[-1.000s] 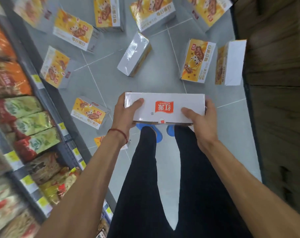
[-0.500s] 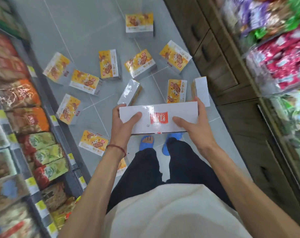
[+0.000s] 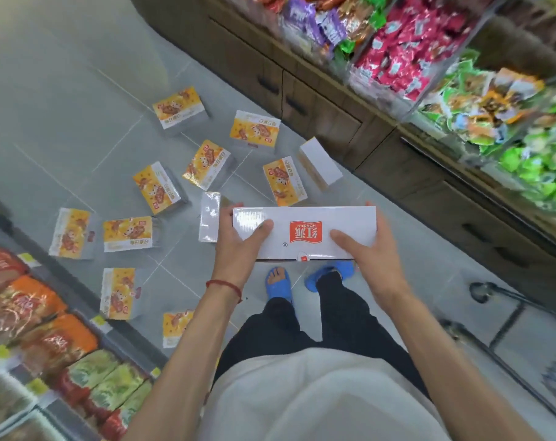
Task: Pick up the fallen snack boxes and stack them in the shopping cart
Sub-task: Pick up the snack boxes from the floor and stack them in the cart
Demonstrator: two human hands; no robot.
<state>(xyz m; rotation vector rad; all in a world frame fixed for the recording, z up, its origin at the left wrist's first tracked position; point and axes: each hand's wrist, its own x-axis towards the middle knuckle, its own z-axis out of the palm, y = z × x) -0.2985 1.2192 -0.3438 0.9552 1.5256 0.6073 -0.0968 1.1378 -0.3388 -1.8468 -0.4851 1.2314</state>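
Note:
I hold a white snack box point(image 3: 305, 232) with a red logo level in front of me, above my feet. My left hand point(image 3: 238, 243) grips its left end, thumb on top. My right hand point(image 3: 369, 259) grips its right end the same way. Several yellow and white snack boxes lie scattered on the grey tiled floor ahead and to the left, for example one point(image 3: 127, 233) at left and one point(image 3: 284, 180) just beyond the held box. The shopping cart's dark metal frame point(image 3: 493, 316) shows blurred at the lower right.
Shelves of bagged snacks point(image 3: 41, 332) line the left side. A wooden cabinet point(image 3: 327, 116) with bins of wrapped sweets point(image 3: 407, 52) runs along the right. My blue sandals point(image 3: 279, 283) stand on the floor tiles below the box.
I have stood up and turned right with the box in both hands. The floor boxes now lie farther away, and the right-hand cabinet and the cart frame have come into view.

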